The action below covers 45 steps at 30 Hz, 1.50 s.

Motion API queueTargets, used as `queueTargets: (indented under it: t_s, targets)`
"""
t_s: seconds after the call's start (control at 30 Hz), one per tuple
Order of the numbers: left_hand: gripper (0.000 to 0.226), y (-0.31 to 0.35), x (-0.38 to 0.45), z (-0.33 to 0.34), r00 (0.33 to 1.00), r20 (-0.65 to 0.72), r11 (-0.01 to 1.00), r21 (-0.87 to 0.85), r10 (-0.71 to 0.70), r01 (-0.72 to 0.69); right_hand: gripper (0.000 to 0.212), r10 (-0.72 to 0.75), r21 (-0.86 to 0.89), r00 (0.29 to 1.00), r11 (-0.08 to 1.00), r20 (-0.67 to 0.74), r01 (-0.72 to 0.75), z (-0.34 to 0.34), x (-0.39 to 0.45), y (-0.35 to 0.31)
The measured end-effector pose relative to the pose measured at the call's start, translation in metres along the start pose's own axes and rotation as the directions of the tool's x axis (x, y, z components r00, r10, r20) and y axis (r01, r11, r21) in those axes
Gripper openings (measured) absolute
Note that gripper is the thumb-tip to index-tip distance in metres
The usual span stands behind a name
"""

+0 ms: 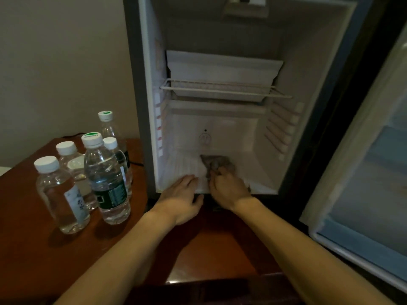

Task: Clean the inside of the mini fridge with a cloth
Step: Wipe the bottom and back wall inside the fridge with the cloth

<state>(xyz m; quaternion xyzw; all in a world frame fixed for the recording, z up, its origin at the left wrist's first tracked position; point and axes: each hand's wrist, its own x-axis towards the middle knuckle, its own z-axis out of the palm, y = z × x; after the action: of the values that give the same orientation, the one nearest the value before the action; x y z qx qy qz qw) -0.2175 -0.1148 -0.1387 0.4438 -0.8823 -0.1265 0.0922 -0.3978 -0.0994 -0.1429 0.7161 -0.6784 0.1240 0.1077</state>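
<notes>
The mini fridge [308, 62] stands open with a white interior and a ribbed floor [182, 166]. A crumpled grey cloth [217, 162] lies on that floor, right of centre. My right hand [228, 187] grips the near end of the cloth, fingers curled over it. My left hand [180, 199] rests flat on the fridge's front lip, fingers straight and reaching onto the floor, just left of the cloth. Part of the cloth is hidden under my right hand.
A wire shelf [224, 90] with a white tray above it spans the fridge's middle. The fridge door [363, 183] hangs open at the right. Several water bottles [105, 179] stand on the brown wooden table [33, 249] at the left.
</notes>
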Motion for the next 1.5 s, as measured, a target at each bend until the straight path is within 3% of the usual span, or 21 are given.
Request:
queueTargets:
  t_s: [0.13,0.3,0.4,0.5,0.6,0.73,0.93,1.23,1.37,1.43,1.5]
  targets:
    - [0.065,-0.004,-0.012,-0.012,0.996,-0.017,0.994,0.061,-0.088,0.089,0.033,0.01,0.001,1.0,1.0,0.017,-0.01,0.004,-0.032,-0.009]
    - [0.062,-0.015,-0.023,-0.017,0.994,-0.013,0.989,0.094,-0.113,0.114,0.03,-0.034,-0.152,0.998,0.988,0.048,0.04,0.015,-0.043,-0.008]
    - [0.061,-0.019,-0.021,-0.009,0.995,0.0,0.99,0.1,-0.101,0.1,0.028,0.015,-0.026,0.999,1.0,-0.041,-0.016,0.002,-0.038,-0.014]
    - [0.059,-0.019,-0.015,0.0,0.995,-0.051,0.989,0.121,-0.083,0.089,0.035,0.137,0.046,0.989,0.989,0.053,-0.139,0.001,-0.012,-0.009]
    - [0.053,-0.021,-0.009,-0.001,0.993,-0.101,0.987,0.14,-0.069,0.083,0.039,0.105,0.127,0.994,0.986,0.034,-0.109,0.012,0.021,0.0]
    - [0.055,-0.027,-0.006,-0.002,0.995,-0.082,0.986,0.155,-0.054,0.066,0.04,0.095,0.089,0.995,0.992,-0.011,-0.094,0.024,0.066,0.016]
    - [0.052,-0.018,-0.001,-0.007,0.994,-0.07,0.977,0.193,-0.079,0.091,0.04,0.154,0.157,0.984,0.973,0.093,-0.168,0.021,0.097,0.021]
    - [0.055,-0.012,-0.006,-0.006,0.994,-0.043,0.982,0.159,-0.098,0.104,0.04,0.17,0.212,0.982,0.96,0.087,-0.185,0.015,0.03,0.004]
    - [0.057,-0.009,-0.01,-0.008,0.994,-0.021,0.984,0.14,-0.11,0.112,0.042,0.164,0.129,0.984,0.977,0.07,-0.172,0.003,-0.012,-0.011]
    - [0.058,-0.007,-0.012,-0.01,0.994,-0.023,0.982,0.153,-0.11,0.112,0.046,0.099,0.101,0.995,0.99,-0.019,-0.096,0.003,-0.032,-0.016]
    - [0.059,-0.005,-0.012,-0.01,0.993,-0.024,0.977,0.177,-0.118,0.121,0.051,0.055,0.022,0.998,0.998,-0.008,-0.055,0.009,-0.044,-0.016]
